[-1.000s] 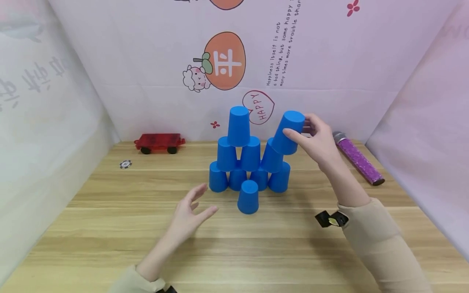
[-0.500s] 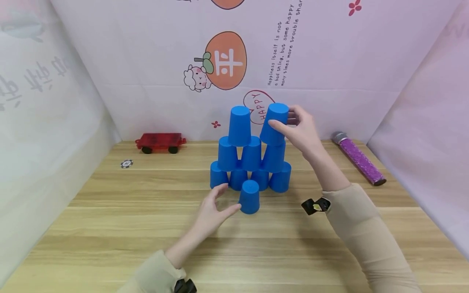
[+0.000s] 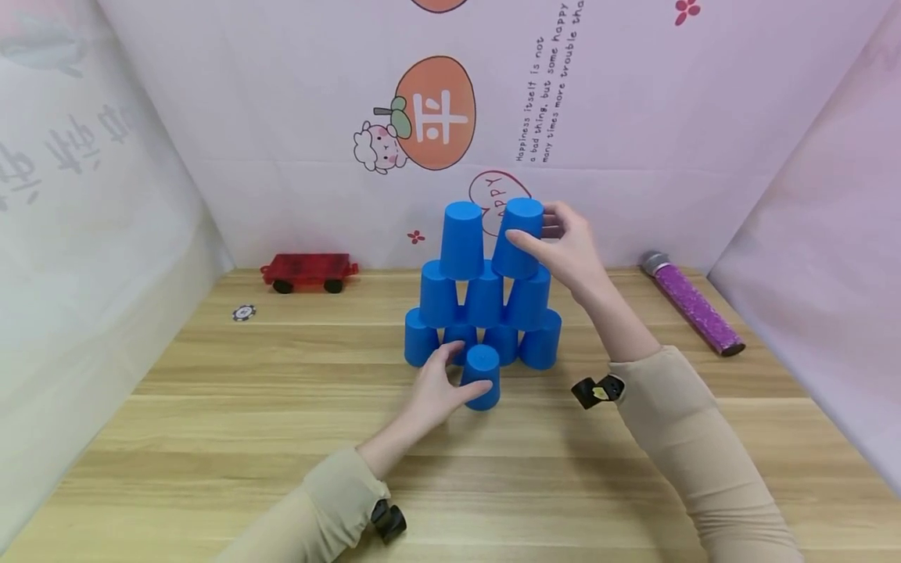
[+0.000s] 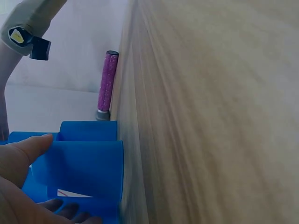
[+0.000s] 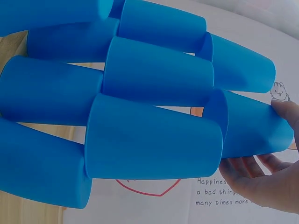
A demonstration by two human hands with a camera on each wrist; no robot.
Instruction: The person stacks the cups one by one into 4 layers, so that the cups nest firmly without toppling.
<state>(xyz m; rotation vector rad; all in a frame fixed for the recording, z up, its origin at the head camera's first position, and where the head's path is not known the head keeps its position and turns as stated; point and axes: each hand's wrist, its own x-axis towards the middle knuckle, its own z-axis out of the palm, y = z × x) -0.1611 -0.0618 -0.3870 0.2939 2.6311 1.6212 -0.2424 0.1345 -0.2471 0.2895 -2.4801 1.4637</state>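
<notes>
Blue cups stand upside down in a pyramid, with a bottom row (image 3: 421,338) and a middle row (image 3: 438,295). One third-level cup (image 3: 461,241) sits at the left. Beside it, my right hand (image 3: 568,249) pinches another cup (image 3: 518,244) between thumb and fingers, its rim right at the tops of the middle row. In the right wrist view that held cup (image 5: 252,123) leans slightly. My left hand (image 3: 439,387) reaches around a single cup (image 3: 482,363) in front of the pyramid, thumb across its near side, fingers spread behind it; the left wrist view shows the fingers (image 4: 70,210) apart from this cup (image 4: 79,168).
A red toy wagon (image 3: 310,272) and a poker chip (image 3: 244,313) lie at the back left of the wooden table (image 3: 211,438). A purple glittery microphone (image 3: 693,303) lies at the right. Printed white sheeting (image 3: 281,102) walls the back and sides.
My right hand has carried its cup left and onto the middle row beside the other third-level cup, bringing it more upright. My left hand has moved right, to the single front cup.
</notes>
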